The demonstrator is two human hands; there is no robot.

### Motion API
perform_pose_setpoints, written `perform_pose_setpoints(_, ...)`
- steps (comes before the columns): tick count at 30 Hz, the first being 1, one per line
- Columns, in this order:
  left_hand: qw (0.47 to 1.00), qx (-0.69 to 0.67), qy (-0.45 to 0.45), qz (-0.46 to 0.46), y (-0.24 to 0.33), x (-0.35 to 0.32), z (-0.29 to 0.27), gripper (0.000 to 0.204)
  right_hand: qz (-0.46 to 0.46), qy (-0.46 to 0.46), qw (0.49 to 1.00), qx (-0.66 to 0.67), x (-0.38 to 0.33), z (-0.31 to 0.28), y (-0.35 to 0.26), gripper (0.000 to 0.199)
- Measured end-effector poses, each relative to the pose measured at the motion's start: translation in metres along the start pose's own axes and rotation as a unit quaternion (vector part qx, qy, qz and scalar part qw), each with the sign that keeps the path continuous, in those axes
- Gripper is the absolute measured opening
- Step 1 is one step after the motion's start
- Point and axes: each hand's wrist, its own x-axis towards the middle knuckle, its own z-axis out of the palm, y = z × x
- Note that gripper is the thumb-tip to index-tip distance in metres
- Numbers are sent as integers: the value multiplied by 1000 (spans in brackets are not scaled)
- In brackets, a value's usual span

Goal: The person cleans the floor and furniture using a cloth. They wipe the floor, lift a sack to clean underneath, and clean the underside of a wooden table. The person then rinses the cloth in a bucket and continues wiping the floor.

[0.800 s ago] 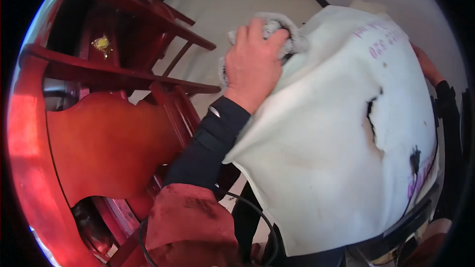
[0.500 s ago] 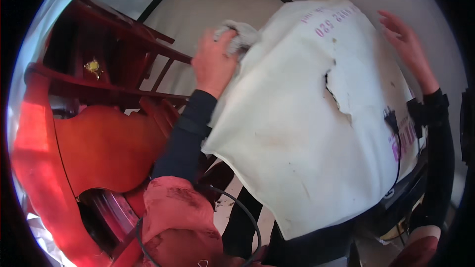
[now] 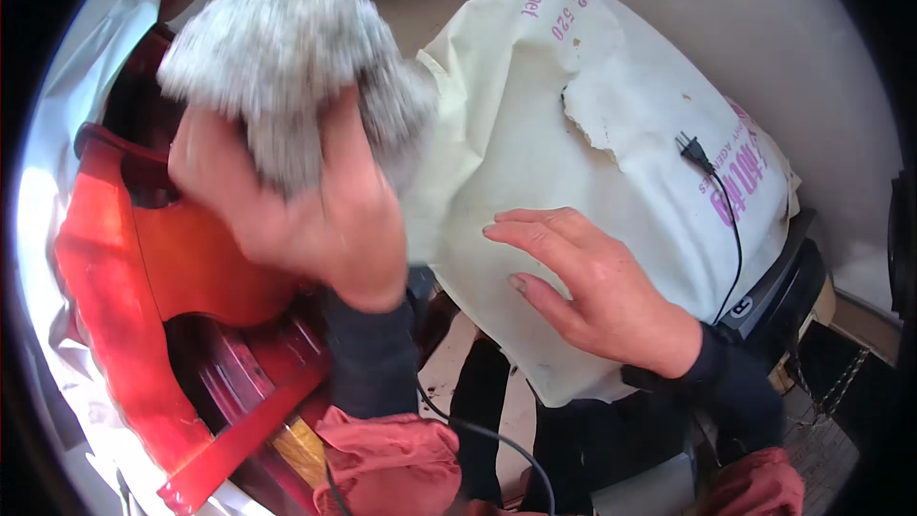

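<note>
Fluffy grey cloth raised nearer camera since earlier frame, left hand wrapping it in grip. Right hand moved inward over white cover, thumb and fingers parted, empty. Snagging fingers could widen cover's tear.

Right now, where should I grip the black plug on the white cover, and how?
Probably pinch the plug by its thick body with the right hand, from the near side: the prongs point up-left and the cord trails downward in view.

Glossy red furniture stands left, a pale wall right.
</note>
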Motion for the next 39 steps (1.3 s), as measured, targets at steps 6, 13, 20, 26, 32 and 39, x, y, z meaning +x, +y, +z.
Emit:
perform_pose_setpoints(6, 989, 12, 57, -139, 73, -52, -76, 55, 20, 107, 994, 11, -32, 49, -2, 45)
perform_pose_setpoints(13, 970, 111, 52, -209, 60, -160, -174, 56, 45, 174, 982, 56, -85, 113, -9, 46)
perform_pose_setpoints(20, 956, -21, -27, -292, 62, -260, -222, 55, -38, 324, 945, 27, -134, 141, -28, 37)
perform_pose_setpoints(26, 922, -163, -107, -336, 66, -298, -258, 53, 88, 335, 931, 116, -206, 209, -54, 26)
perform_pose_setpoints(32, 898, -65, -232, -368, 58, -319, -249, 47, 212, 315, 915, 137, -263, 279, -20, 26)
perform_pose_setpoints(39, 909, -75, -114, -394, -7, -327, -173, 34, 302, 289, 896, 147, -317, 334, 21, 27)
